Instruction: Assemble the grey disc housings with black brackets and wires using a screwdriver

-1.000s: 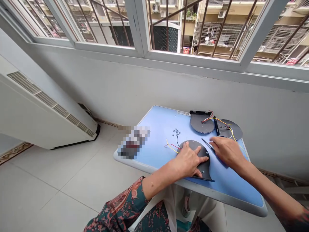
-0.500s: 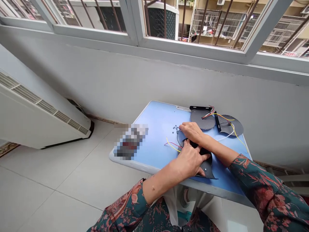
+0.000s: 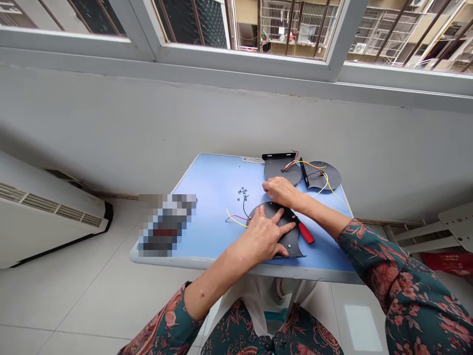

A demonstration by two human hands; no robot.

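Note:
My left hand (image 3: 263, 232) lies over a dark metal plate (image 3: 296, 248) with its fingers spread, pressing it to the table near the front edge. The plate has a rounded far end, a bent edge toward me and a bolt showing close to my thumb. Yellow, red and black wires (image 3: 235, 220) come out from its left side. Just beyond the plate is my right hand (image 3: 281, 191), fingers curled together; whatever the tips hold is hidden. Left of it lies a cluster of small dark screws (image 3: 242, 191). A red handle (image 3: 306, 233), its other end unseen, rests beside the plate's right side.
Two similar dark plates, one left (image 3: 275, 166) and one right (image 3: 330, 173), with coloured wires occupy the far right of the blue folding table (image 3: 207, 177). A blurred-out patch (image 3: 166, 227) covers something on the left. A wall with a window stands behind.
My view has turned to the right. My right hand has moved away from the screws, rightward, and the red handle now shows. The left hand stays on the plate, its fingers more visible.

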